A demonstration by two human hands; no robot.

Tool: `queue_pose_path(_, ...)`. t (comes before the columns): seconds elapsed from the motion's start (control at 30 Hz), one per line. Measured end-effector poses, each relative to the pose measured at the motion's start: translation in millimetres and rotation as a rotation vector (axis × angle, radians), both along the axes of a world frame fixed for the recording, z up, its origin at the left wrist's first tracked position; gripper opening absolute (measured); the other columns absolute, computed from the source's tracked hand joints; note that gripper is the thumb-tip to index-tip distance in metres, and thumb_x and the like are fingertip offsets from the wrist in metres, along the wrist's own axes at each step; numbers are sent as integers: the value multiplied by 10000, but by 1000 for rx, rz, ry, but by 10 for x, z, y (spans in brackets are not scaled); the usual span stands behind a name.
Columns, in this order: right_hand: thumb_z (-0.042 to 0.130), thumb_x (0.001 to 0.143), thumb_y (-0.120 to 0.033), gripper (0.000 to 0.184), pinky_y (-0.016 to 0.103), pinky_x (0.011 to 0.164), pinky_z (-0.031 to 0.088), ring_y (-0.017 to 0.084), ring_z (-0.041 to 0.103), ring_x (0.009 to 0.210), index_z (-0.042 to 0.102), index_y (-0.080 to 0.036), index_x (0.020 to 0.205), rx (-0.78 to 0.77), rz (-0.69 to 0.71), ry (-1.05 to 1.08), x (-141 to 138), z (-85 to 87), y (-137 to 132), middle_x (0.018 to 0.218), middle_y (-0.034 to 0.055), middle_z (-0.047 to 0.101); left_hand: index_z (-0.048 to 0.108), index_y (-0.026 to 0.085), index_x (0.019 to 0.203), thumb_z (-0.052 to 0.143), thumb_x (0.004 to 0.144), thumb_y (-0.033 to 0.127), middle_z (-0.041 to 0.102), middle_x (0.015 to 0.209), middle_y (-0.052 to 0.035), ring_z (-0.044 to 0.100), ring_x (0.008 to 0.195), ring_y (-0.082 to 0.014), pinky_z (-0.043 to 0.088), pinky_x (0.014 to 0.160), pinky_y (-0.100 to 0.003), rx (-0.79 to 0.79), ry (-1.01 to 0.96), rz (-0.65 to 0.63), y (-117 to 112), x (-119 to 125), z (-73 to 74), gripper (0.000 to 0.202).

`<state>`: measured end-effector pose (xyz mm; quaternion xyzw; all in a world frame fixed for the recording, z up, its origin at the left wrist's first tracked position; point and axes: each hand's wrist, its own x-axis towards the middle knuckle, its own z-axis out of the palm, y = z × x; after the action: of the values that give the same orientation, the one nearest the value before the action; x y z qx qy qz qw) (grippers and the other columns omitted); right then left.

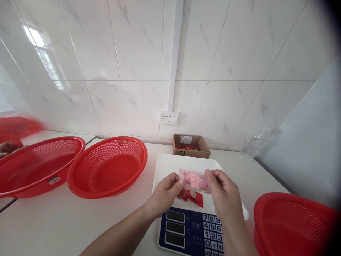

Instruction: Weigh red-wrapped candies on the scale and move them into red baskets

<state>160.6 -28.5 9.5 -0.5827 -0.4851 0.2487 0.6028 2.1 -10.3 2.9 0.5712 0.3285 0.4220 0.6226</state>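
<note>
A pink snack packet [195, 180] with a peach picture is stretched between my two hands, above the white pan of a digital scale [170, 161]. My left hand [168, 190] pinches the packet's left end between thumb and fingers. At its right end, my right hand [222, 186] grips the packet the same way. Beneath it, a red packet [195, 199] lies on the pan, partly hidden by the pink one and my left fingers. The scale's blue panel [195, 227] has number keys and dark displays; my right forearm covers part of the keys.
Two red plastic baskets [106, 170] [57, 161] stand on the left, another red basket [293, 220] at the right. Behind the scale sits a cardboard box [191, 152] holding red packets. A clear plastic bottle [253, 145] is near the wall. A co-worker's hand [10, 147] shows at far left.
</note>
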Motion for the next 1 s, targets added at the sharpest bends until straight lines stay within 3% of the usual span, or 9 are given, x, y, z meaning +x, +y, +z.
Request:
queue_pose_path(0.07,548,782,-539,351,228,484,374,118,436,535,520,-206,676,3,11,24,-4,9,-1,572,-33,492,506,172,686,516,783,610,554,623,3,510,602,-119,413,623,-251,17,23,-13,-14,-2,4,448)
queue_pose_path(0.2,462,831,-555,392,226,482,376,116,419,524,495,-210,649,10,118,-12,-6,13,0,556,-30,459,498,181,658,530,776,605,543,602,12,503,604,-123,409,634,-251,22,-28,90,0,-10,44,441)
queue_pose_path(0.33,407,829,-611,471,235,508,398,128,467,529,478,-207,597,-89,238,-130,-18,26,-4,557,-8,509,481,185,655,528,787,586,540,589,17,492,584,-119,391,613,-245,2,-66,129,27,-25,77,424)
queue_pose_path(0.57,403,822,-614,492,227,507,393,130,470,516,463,-214,542,-59,111,-303,-16,76,-63,513,-10,500,480,185,624,521,791,582,523,572,22,475,592,-120,386,627,-251,54,-62,173,-32,-15,42,432)
queue_pose_path(0.73,398,829,-605,488,231,518,395,134,480,526,466,-214,545,-81,133,-314,12,84,-68,514,-9,506,479,184,623,516,804,566,529,583,22,471,586,-117,378,622,-249,53,-62,181,-32,-17,15,425)
queue_pose_path(0.9,389,822,-618,488,227,491,372,121,430,504,456,-212,559,-111,218,-243,25,70,-30,515,-24,459,489,182,648,519,794,581,539,597,15,472,590,-120,384,629,-256,31,-47,115,-20,-42,6,426)
queue_pose_path(1.0,388,820,-616,485,224,459,341,114,383,495,397,-214,549,-74,145,-209,12,52,-19,509,-35,395,480,182,632,518,784,599,535,584,14,470,581,-119,384,622,-253,32,-5,63,-44,-45,4,446)
